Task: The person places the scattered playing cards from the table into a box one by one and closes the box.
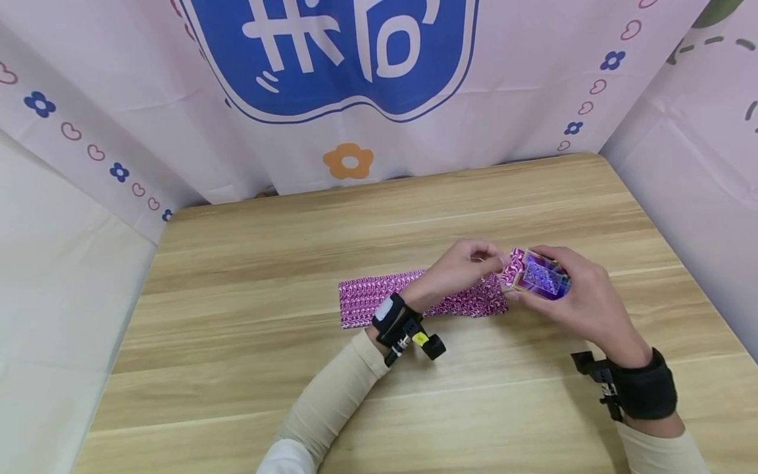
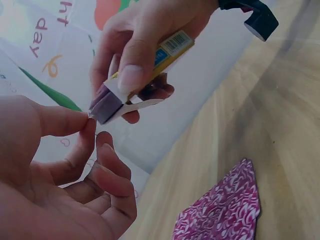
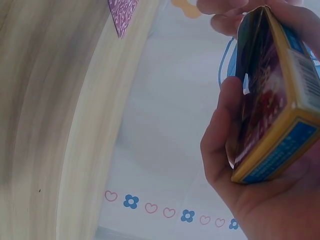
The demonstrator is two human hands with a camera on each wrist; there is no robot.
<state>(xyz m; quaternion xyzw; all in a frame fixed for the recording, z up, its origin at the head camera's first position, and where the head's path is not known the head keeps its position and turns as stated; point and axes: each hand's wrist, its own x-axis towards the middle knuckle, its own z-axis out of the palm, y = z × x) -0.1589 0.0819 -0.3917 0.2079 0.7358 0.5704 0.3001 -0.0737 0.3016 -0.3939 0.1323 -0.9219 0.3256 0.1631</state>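
My right hand (image 1: 583, 289) grips a small printed card box (image 1: 545, 276), blue-purple on its face with gold edges. In the left wrist view, the box's end is open, a white flap (image 2: 147, 104) sticks out, and a stack of cards (image 2: 106, 107) shows in the mouth. With thumb and index finger, my left hand (image 1: 458, 270) pinches the corner at that end, its other fingers loosely bent. Below the left hand, pink-and-white patterned playing cards (image 1: 367, 299) lie in a long overlapping row on the table, partly hidden by the left hand and wrist.
The wooden table (image 1: 237, 263) meets a white printed cloth (image 1: 503, 112) at its back edge. More cloth hangs along the right side. Each wrist wears a black strap (image 1: 644, 388) with a small camera.
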